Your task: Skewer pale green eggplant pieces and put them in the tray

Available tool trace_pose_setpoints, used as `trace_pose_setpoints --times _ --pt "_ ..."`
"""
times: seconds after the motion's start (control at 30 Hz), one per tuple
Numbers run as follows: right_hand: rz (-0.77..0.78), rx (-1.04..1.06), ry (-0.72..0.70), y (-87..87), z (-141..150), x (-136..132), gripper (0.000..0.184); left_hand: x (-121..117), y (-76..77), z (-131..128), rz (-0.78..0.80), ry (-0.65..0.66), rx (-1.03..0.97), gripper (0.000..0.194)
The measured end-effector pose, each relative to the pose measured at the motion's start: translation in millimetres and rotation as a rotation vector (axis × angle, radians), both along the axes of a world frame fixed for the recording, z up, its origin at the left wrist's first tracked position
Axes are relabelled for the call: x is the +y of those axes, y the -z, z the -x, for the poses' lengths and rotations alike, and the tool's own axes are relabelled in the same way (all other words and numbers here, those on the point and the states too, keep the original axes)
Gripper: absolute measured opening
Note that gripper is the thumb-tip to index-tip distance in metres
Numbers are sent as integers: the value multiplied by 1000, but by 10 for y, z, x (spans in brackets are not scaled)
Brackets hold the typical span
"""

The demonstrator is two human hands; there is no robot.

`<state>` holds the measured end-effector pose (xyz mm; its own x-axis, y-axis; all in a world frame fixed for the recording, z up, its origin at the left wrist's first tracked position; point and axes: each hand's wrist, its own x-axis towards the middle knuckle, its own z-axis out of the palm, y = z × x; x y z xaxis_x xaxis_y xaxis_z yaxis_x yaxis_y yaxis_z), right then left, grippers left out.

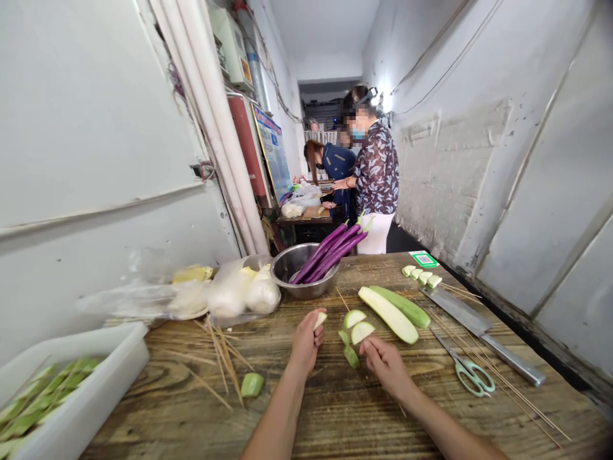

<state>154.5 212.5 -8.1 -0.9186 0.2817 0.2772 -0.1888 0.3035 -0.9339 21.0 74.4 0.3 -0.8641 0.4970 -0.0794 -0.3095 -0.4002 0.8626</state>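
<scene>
My left hand (305, 340) is closed around a pale half-round zucchini slice (320, 320). My right hand (385, 365) pinches a thin wooden skewer (342, 299), whose tip points up and away from me. Two half-round slices (362, 331) sit along this skewer, just ahead of the fingers. Small green pieces (351, 356) lie on the table between the hands. Beyond my right hand are a cut zucchini half (389, 314) with its pale face up and a green-skinned piece (402, 305) beside it.
A cleaver (457, 311), green-handled scissors (473, 377) and loose skewers (520, 396) lie right, near skewered slices (421, 276). Purple eggplants (330, 253) fill a metal bowl (306, 291). Left are plastic bags (230, 294), a zucchini end (252, 384) and a white bin (115, 370). Two people (376, 166) stand beyond.
</scene>
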Motion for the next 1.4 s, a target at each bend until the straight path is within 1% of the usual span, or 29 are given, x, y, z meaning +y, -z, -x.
trace_pose_setpoints --times 0.13,0.3,0.47,0.53,0.63,0.87,1.1,1.4 --pt "-4 -9 -1 32 3 12 38 27 6 0 103 -15 55 39" --pt "43 -22 9 42 14 22 38 55 6 -23 214 -29 158 41" --pt "18 -21 41 56 42 33 39 82 36 -47 250 -14 266 41" --pt "23 -23 42 72 51 37 39 84 54 -44 272 -15 277 41" --pt "43 -23 38 105 63 43 39 75 78 -18 300 -52 268 40" --pt "47 -16 51 154 98 59 41 59 75 18 234 -67 164 39" --pt "25 -14 88 143 104 75 43 51 52 -12 180 -63 136 37" --pt "17 -33 80 155 128 79 46 56 55 -29 165 -54 120 37"
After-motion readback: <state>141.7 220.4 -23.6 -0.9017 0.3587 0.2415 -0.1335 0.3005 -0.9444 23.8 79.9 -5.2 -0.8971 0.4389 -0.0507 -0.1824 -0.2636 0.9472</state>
